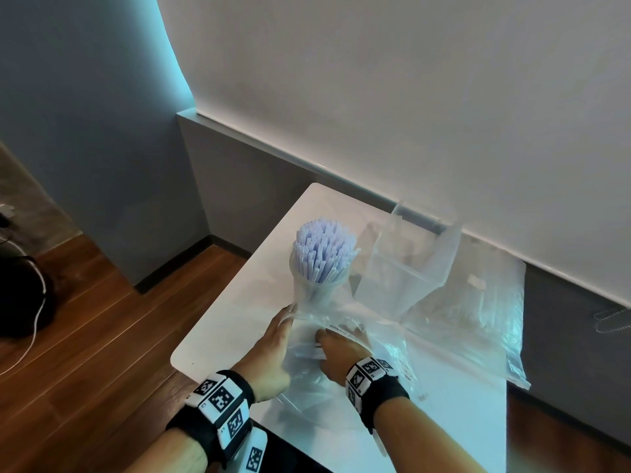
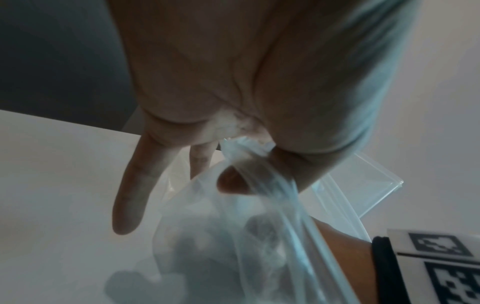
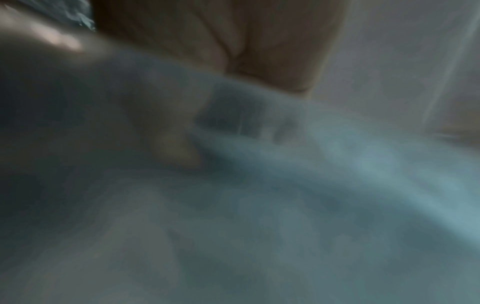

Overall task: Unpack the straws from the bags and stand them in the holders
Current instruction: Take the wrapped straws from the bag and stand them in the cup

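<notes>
A round clear holder (image 1: 317,295) packed with pale lilac straws (image 1: 324,247) stands on the white table (image 1: 235,322). To its right is an empty square clear holder (image 1: 399,268). In front of them lies a clear plastic bag (image 1: 307,397), (image 2: 221,236), (image 3: 311,185). My left hand (image 1: 273,343), (image 2: 233,158) pinches the bag's edge between thumb and fingers, little finger stretched out. My right hand (image 1: 333,353), (image 3: 176,144) reaches into the bag's mouth. Plastic and blur hide its fingers and whatever they hold.
A second crumpled clear bag (image 1: 478,319) spreads over the table's right side, past the edge. A wall runs close behind the holders. To the left, below the table, is wooden floor with a black object and a white cable (image 1: 20,295).
</notes>
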The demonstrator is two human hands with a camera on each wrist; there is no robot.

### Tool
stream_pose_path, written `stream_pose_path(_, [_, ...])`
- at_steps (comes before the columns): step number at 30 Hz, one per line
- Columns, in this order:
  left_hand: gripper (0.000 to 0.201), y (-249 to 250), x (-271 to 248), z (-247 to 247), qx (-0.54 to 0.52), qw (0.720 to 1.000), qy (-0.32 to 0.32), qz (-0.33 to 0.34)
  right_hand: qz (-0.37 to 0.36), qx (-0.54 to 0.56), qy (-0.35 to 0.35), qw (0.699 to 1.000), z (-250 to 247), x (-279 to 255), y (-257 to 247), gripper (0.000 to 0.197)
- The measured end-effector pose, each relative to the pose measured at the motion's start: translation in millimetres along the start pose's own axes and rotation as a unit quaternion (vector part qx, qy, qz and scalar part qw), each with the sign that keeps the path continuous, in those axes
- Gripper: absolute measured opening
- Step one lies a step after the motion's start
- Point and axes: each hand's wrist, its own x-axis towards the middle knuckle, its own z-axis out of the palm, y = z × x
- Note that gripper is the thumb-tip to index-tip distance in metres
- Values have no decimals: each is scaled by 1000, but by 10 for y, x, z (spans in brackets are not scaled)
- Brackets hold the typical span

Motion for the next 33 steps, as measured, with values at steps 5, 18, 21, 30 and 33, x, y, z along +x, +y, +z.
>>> stream_pose_path(5, [102, 4, 13, 7, 3, 1000, -7, 1, 6, 2, -3, 1000, -63, -77, 26, 30])
stream_pose_path(18, [106, -107, 122, -2, 26, 998, 54, -21, -70, 163, 129, 976, -137, -324, 89, 13])
stream_pose_path(21, [101, -15, 136, -46, 24, 995, 69, -66, -68, 73, 229, 968, -124, -472, 44, 12])
stream_pose_path(30, [56, 87, -241, -105, 86, 982, 79, 148, 36, 419, 367, 830, -381, -650, 47, 27])
stream_pose_path(33, [99, 13, -284, -44, 169, 974, 21, 150, 73, 412, 278, 865, -350, -635, 204, 27])
